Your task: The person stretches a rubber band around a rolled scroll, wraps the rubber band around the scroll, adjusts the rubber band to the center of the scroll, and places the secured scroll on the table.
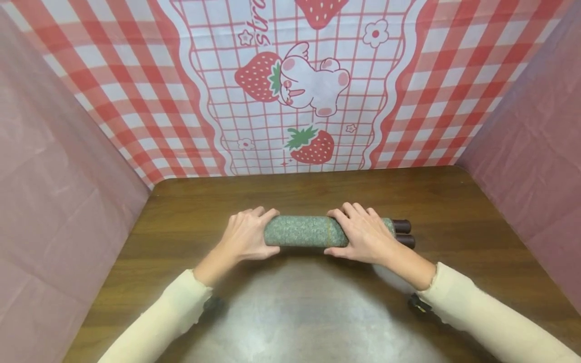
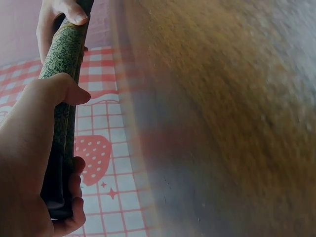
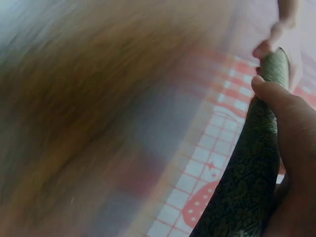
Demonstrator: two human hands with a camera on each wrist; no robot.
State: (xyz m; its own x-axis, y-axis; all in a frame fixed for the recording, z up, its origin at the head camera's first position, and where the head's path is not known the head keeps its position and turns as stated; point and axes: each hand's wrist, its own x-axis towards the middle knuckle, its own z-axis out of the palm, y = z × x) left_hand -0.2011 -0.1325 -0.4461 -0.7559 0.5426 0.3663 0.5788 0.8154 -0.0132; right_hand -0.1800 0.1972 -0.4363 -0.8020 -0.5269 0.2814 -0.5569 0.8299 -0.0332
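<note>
A rolled scroll [image 1: 297, 231] in green, leaf-patterned cloth lies crosswise between the two hands, above the wooden table. Its left end is gripped by my left hand [image 1: 247, 232], thumb on the near side and fingers over the far side. My right hand [image 1: 363, 232] grips it further right in the same way. Past the right hand stick out two dark brown roller ends [image 1: 403, 226]. Similar dark ends [image 2: 55, 180] show inside the left palm in the left wrist view. Seen from the right wrist, the patterned cloth [image 3: 249, 168] runs under the right thumb.
Beneath the hands is a brown wooden table [image 1: 204, 196] with a bright reflection at its near middle. Behind it hangs a red-and-white checked cloth [image 1: 168, 116] with strawberries. Pink curtains [image 1: 54, 176] close off both sides.
</note>
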